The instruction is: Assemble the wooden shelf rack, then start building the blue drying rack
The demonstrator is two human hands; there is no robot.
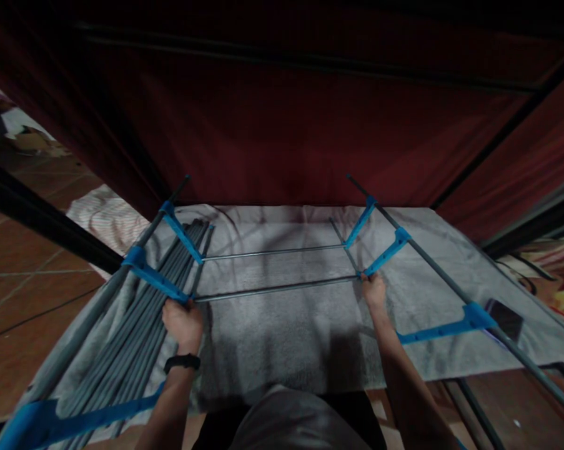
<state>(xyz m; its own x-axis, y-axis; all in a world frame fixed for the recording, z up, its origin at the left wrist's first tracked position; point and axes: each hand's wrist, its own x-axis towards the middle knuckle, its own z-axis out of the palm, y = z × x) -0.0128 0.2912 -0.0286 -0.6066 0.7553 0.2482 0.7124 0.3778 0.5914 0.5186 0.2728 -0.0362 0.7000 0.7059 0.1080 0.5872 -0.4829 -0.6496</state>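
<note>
My left hand (pixel 183 322), with a dark band on the wrist, is closed around the inner end of a blue plastic bracket (pixel 157 281). My right hand (pixel 373 292) grips the inner end of the matching blue bracket (pixel 385 255) on the other side. A thin grey crossbar (pixel 277 289) runs between the two held ends. Farther back, a second crossbar (pixel 272 252) joins another pair of blue brackets. Each bracket row sits on a long grey side pole, the left pole (pixel 98 306) and the right pole (pixel 441 272). My fingertips are partly hidden behind the joints.
A bundle of grey tubes (pixel 141 325) lies on the left of the grey cloth (pixel 282 337). Nearer brackets stick inward, one at lower left (pixel 89 422) and one at right (pixel 445 328). A phone (pixel 505 320) lies beyond the right pole. Dark red panels (pixel 286 131) stand behind.
</note>
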